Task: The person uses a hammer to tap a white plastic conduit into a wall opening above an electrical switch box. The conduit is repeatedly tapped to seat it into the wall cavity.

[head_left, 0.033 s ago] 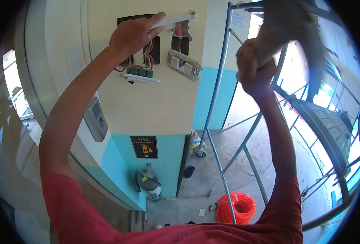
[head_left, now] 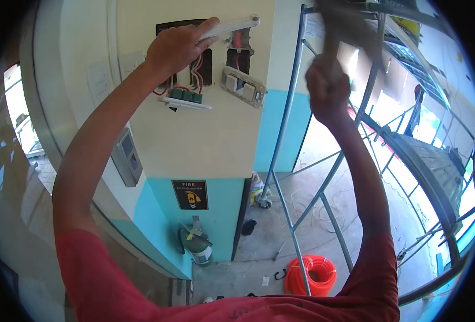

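Left hand (head_left: 175,48): grip pinching a white cover plate (head_left: 231,26)
Right hand (head_left: 327,88): fist around a blurred tool, kind unclear
Progress: switch modules (head_left: 186,97) hang out on wires, wall box open

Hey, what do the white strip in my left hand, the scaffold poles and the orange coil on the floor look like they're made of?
White strip in the left hand: probably plastic, a matte flat face with a molded end. Scaffold poles: most likely metal tubing painted blue-grey, thin and straight with diagonal bracing. Orange coil: seemingly flexible plastic conduit, wound in loose loops with an even bright colour.
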`<move>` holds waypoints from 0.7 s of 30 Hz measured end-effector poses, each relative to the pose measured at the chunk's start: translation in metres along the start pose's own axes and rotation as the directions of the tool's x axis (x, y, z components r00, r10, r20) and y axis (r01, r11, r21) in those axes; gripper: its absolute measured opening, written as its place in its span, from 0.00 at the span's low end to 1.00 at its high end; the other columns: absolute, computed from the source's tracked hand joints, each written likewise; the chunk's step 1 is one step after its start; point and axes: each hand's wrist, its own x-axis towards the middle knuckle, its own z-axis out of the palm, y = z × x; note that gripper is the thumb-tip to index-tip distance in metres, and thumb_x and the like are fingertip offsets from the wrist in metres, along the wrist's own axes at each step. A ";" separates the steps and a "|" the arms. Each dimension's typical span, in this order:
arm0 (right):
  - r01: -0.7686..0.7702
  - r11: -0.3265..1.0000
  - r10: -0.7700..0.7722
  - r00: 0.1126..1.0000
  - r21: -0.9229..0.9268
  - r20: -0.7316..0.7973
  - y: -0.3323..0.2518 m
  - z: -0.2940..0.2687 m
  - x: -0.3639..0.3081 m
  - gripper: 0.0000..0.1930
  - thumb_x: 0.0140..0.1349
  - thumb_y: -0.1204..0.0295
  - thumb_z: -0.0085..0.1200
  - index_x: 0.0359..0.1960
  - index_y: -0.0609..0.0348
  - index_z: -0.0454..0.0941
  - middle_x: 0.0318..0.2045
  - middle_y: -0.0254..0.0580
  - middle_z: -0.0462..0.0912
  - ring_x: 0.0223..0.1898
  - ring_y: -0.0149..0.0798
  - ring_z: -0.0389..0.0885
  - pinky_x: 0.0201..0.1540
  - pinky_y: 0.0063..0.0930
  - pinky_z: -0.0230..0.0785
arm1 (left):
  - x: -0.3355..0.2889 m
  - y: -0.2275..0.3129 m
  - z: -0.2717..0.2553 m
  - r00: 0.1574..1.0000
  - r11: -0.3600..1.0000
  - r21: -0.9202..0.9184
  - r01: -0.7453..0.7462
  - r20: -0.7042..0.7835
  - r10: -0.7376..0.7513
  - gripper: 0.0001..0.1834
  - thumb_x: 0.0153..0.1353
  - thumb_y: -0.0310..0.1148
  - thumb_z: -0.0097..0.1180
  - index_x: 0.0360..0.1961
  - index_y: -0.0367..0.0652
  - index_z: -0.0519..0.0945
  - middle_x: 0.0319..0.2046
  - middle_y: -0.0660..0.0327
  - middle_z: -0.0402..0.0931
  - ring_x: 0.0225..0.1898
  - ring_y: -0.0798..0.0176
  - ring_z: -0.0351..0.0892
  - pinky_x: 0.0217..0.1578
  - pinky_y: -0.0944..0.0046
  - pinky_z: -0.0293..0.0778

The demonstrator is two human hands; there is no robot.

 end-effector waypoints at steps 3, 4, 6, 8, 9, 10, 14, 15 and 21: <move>-0.411 0.898 0.440 0.845 -0.158 0.305 -0.007 0.016 0.012 0.18 0.65 0.58 0.49 0.32 0.65 0.73 0.16 0.44 0.75 0.17 0.37 0.74 0.24 0.36 0.68 | -0.008 -0.008 0.003 0.999 0.998 0.056 -0.008 0.043 0.005 0.22 0.63 0.47 0.49 0.57 0.55 0.68 0.30 0.55 0.80 0.28 0.51 0.80 0.28 0.55 0.76; -0.398 0.891 0.450 0.842 -0.220 0.298 -0.019 0.014 0.017 0.19 0.65 0.57 0.49 0.31 0.65 0.73 0.16 0.44 0.75 0.17 0.37 0.73 0.24 0.36 0.68 | -0.011 -0.014 0.004 0.999 0.998 0.067 -0.015 0.032 0.013 0.22 0.63 0.46 0.49 0.57 0.55 0.68 0.29 0.55 0.80 0.28 0.52 0.81 0.27 0.55 0.77; -0.431 0.854 0.510 0.801 -0.290 0.312 -0.037 -0.002 0.026 0.20 0.64 0.55 0.50 0.33 0.65 0.73 0.16 0.44 0.75 0.15 0.35 0.73 0.22 0.33 0.67 | -0.011 -0.012 0.005 1.000 0.998 0.065 -0.023 0.015 0.022 0.22 0.63 0.46 0.49 0.57 0.55 0.68 0.29 0.56 0.81 0.28 0.52 0.81 0.27 0.56 0.77; -0.367 0.904 0.414 0.878 -0.218 0.240 -0.058 -0.011 0.025 0.20 0.64 0.55 0.50 0.34 0.64 0.73 0.16 0.44 0.75 0.15 0.34 0.73 0.21 0.31 0.67 | -0.011 -0.009 0.003 0.997 0.999 0.037 0.028 0.073 -0.031 0.23 0.63 0.46 0.50 0.58 0.56 0.68 0.29 0.55 0.80 0.28 0.53 0.81 0.27 0.55 0.77; -0.287 0.947 0.309 0.938 -0.146 0.160 -0.066 -0.014 0.022 0.20 0.64 0.55 0.50 0.36 0.64 0.73 0.16 0.44 0.75 0.15 0.32 0.74 0.20 0.30 0.66 | -0.012 -0.010 0.003 0.997 0.999 0.038 0.028 0.070 -0.031 0.23 0.63 0.46 0.50 0.58 0.56 0.68 0.29 0.55 0.80 0.28 0.53 0.81 0.27 0.55 0.77; -0.176 0.984 0.176 0.981 -0.016 0.086 -0.066 -0.017 0.019 0.17 0.64 0.60 0.51 0.38 0.65 0.72 0.17 0.43 0.76 0.16 0.31 0.74 0.19 0.27 0.66 | -0.013 -0.010 0.003 0.998 0.999 0.047 0.023 0.064 -0.026 0.23 0.63 0.46 0.50 0.59 0.57 0.67 0.29 0.55 0.80 0.28 0.52 0.81 0.27 0.55 0.77; -0.109 0.994 0.108 0.993 0.030 0.047 -0.018 0.007 0.006 0.12 0.63 0.65 0.51 0.35 0.65 0.73 0.18 0.44 0.78 0.19 0.33 0.76 0.23 0.30 0.69 | -0.010 -0.008 0.008 1.000 0.999 0.044 0.009 0.027 -0.010 0.24 0.63 0.48 0.49 0.60 0.58 0.67 0.29 0.54 0.80 0.28 0.52 0.81 0.28 0.55 0.77; -0.344 0.900 0.412 0.872 -0.268 0.264 -0.012 0.012 0.014 0.16 0.65 0.60 0.50 0.34 0.64 0.74 0.18 0.45 0.77 0.18 0.37 0.76 0.24 0.34 0.69 | -0.012 -0.006 0.006 0.999 0.999 0.036 0.006 0.035 -0.007 0.24 0.63 0.48 0.49 0.60 0.58 0.67 0.29 0.54 0.80 0.28 0.52 0.81 0.28 0.55 0.77; -0.418 0.863 0.494 0.818 -0.284 0.296 -0.053 -0.005 0.028 0.19 0.65 0.56 0.49 0.33 0.63 0.73 0.16 0.43 0.75 0.17 0.36 0.75 0.22 0.34 0.67 | -0.012 -0.015 0.005 0.998 0.999 0.045 -0.006 0.065 0.003 0.24 0.63 0.48 0.48 0.59 0.57 0.67 0.29 0.54 0.80 0.29 0.52 0.81 0.29 0.55 0.77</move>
